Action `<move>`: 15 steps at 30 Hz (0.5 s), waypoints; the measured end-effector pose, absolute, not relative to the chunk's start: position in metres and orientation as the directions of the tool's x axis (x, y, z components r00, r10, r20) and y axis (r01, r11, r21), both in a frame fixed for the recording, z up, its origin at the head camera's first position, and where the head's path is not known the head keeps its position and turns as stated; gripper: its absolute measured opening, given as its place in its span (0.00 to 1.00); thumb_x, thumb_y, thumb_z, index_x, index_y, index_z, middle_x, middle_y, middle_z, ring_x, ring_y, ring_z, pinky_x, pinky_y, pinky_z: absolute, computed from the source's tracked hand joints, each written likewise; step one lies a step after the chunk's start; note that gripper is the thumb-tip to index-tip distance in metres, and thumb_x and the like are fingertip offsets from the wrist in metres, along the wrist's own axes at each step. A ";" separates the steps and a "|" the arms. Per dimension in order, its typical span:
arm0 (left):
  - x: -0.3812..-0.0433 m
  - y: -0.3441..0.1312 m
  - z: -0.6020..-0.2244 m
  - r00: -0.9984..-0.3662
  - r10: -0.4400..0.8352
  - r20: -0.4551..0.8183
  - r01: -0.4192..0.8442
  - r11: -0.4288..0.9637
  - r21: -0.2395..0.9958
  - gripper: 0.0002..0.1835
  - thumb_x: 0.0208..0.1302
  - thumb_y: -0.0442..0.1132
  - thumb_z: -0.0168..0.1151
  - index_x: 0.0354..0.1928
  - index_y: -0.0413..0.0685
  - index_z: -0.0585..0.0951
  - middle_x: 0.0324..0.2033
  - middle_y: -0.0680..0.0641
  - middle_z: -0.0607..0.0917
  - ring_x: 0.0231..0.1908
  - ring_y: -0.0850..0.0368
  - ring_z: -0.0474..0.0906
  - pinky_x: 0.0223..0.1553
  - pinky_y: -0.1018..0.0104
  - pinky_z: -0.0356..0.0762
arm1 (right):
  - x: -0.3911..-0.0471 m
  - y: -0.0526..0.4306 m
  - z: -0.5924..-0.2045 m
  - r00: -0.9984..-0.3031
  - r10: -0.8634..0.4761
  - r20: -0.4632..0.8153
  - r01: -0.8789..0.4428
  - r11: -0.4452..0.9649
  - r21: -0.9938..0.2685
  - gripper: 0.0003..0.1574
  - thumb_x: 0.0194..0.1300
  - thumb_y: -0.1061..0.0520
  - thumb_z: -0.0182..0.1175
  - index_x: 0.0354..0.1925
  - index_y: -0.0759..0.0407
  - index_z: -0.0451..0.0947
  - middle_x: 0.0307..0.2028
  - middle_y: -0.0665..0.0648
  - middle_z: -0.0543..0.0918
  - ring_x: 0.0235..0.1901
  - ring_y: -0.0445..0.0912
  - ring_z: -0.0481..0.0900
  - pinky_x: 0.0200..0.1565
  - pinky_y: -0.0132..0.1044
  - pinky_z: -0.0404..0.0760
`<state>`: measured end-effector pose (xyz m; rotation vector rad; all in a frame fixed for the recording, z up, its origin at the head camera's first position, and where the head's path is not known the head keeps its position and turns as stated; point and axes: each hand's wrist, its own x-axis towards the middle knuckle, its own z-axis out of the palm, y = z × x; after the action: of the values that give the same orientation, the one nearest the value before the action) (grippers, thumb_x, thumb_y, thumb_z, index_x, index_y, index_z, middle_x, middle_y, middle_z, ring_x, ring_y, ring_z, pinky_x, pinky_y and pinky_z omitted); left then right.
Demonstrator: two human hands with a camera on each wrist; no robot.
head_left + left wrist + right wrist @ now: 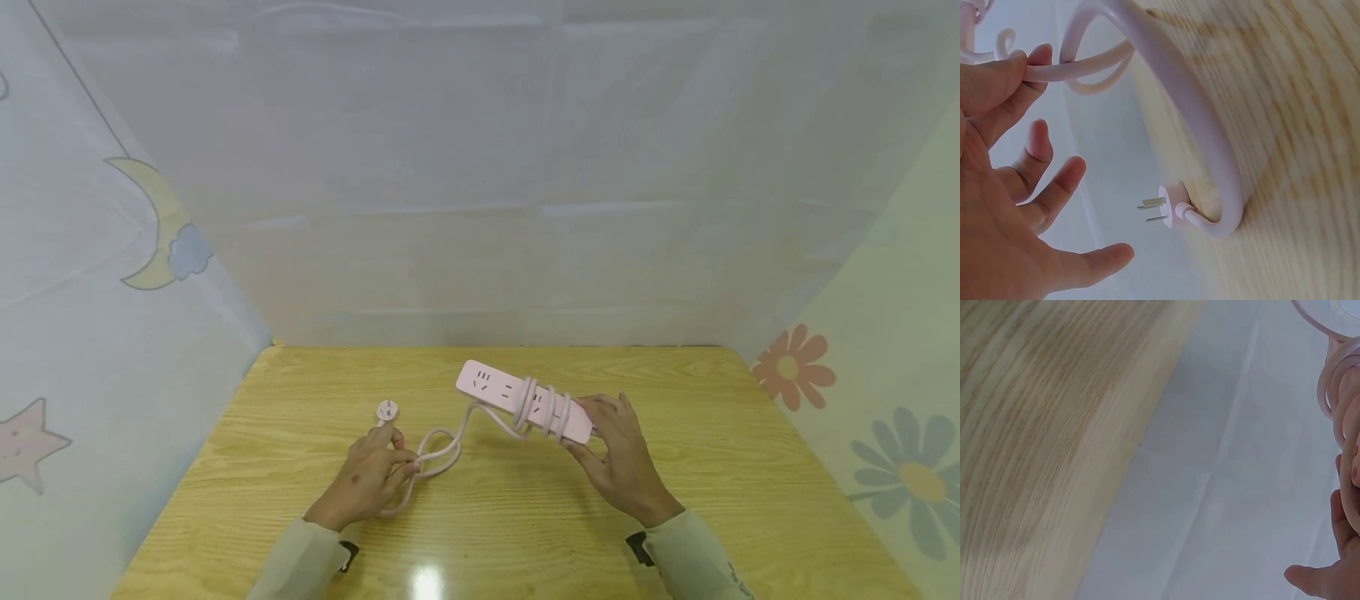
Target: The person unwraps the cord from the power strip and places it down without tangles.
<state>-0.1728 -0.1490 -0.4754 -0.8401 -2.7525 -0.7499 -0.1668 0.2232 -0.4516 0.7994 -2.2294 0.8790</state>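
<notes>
Yellow wood-grain tabletop (525, 533) lies below two bare hands: at left, the left hand (363, 482) pinches a pale pink cord (1229, 181) between thumb and forefinger, other fingers apart, with a round, pale pink three-pin plug (387, 411) resting prongs-up just beyond it. Rightward, the cord crosses itself in a loose loop and reaches a long, slotted, pale pink power strip (498, 388), winding several times round its right half. The right hand (618, 458) grips the power strip's right end, holding it aslant above the tabletop.

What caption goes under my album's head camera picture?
Left hand pinching the thin pale pink cord that loops round the long pink plastic power strip in the right hand.
</notes>
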 end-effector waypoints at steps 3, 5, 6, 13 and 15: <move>-0.173 -0.148 -0.476 -0.837 0.466 0.286 0.547 0.726 0.418 0.07 0.66 0.39 0.67 0.41 0.44 0.90 0.40 0.58 0.69 0.41 0.60 0.64 0.45 0.52 0.67 | -0.167 0.224 -0.452 -0.641 -0.307 0.704 -0.705 0.598 -0.381 0.33 0.73 0.40 0.55 0.61 0.65 0.72 0.51 0.62 0.81 0.55 0.63 0.73 0.61 0.78 0.47; -0.173 -0.148 -0.476 -0.844 0.456 0.282 0.536 0.733 0.418 0.07 0.66 0.38 0.67 0.41 0.44 0.90 0.40 0.58 0.69 0.41 0.60 0.64 0.46 0.51 0.67 | -0.167 0.223 -0.452 -0.635 -0.304 0.710 -0.708 0.597 -0.377 0.31 0.72 0.44 0.59 0.61 0.65 0.73 0.51 0.62 0.81 0.55 0.63 0.73 0.60 0.79 0.47; -0.173 -0.148 -0.476 -0.847 0.451 0.281 0.531 0.737 0.418 0.07 0.65 0.38 0.68 0.40 0.44 0.90 0.40 0.58 0.69 0.41 0.59 0.65 0.46 0.50 0.67 | -0.167 0.223 -0.452 -0.632 -0.302 0.714 -0.709 0.598 -0.374 0.29 0.71 0.46 0.61 0.61 0.65 0.73 0.51 0.62 0.81 0.55 0.63 0.73 0.60 0.79 0.47; -0.174 -0.148 -0.478 -0.862 0.424 0.276 0.505 0.754 0.419 0.06 0.65 0.38 0.68 0.39 0.45 0.90 0.40 0.57 0.70 0.40 0.60 0.65 0.46 0.50 0.68 | -0.167 0.222 -0.452 -0.629 -0.297 0.719 -0.709 0.599 -0.373 0.28 0.69 0.50 0.64 0.60 0.65 0.73 0.51 0.61 0.81 0.54 0.62 0.73 0.59 0.80 0.48; -0.174 -0.148 -0.477 -0.864 0.420 0.277 0.502 0.757 0.419 0.06 0.65 0.38 0.68 0.40 0.45 0.90 0.39 0.57 0.70 0.39 0.60 0.64 0.46 0.50 0.68 | -0.167 0.222 -0.452 -0.632 -0.297 0.716 -0.708 0.598 -0.376 0.29 0.71 0.47 0.61 0.60 0.65 0.73 0.51 0.61 0.81 0.55 0.62 0.73 0.59 0.80 0.48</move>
<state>-0.1737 -0.1478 -0.4775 -0.7378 -2.7870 -0.7351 -0.1668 0.2218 -0.4523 0.7914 -2.2196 0.8826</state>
